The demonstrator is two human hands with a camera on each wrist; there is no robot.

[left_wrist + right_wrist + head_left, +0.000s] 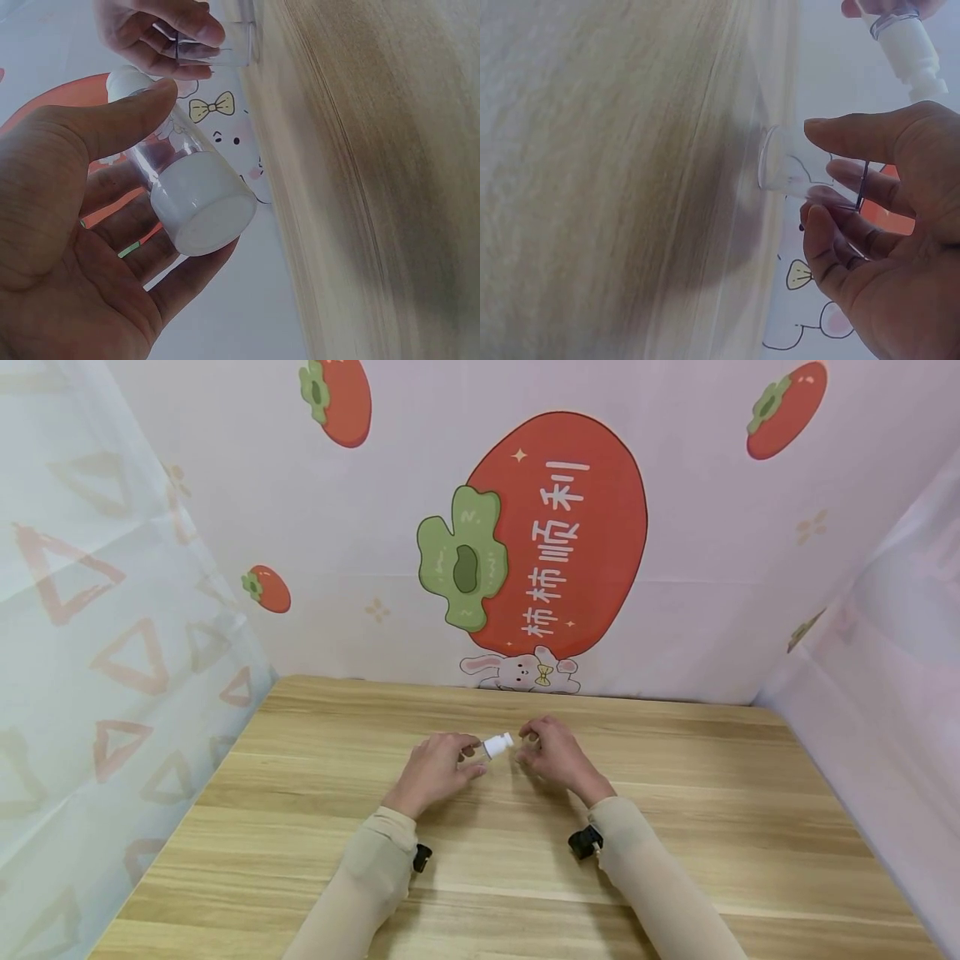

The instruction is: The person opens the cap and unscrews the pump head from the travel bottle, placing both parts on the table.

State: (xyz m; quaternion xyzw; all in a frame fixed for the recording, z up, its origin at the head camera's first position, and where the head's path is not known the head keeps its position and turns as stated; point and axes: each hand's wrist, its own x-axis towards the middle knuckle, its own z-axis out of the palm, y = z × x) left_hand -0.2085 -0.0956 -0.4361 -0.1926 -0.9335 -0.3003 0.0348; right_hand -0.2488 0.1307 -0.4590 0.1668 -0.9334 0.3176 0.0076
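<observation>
My left hand (438,768) holds a small clear bottle with a white pump top (497,744), tilted above the table. In the left wrist view, the thumb lies along one side of the bottle (202,199) and the fingers support the other; its white base faces the camera. Just to the right, my right hand (557,753) pinches a clear plastic cap (799,165) between thumb and fingers. That cap is apart from the bottle, and its transparent wall lets the fingers behind show through. The white nozzle (922,75) points toward the right hand.
Both hands are over a wood-grain table (480,877). Behind it hangs a pale backdrop (697,527) printed with persimmons and a rabbit. Patterned cloth (97,677) closes the left side, and another pale sheet (885,693) the right. A dark wrist mount (585,842) sits at the right sleeve.
</observation>
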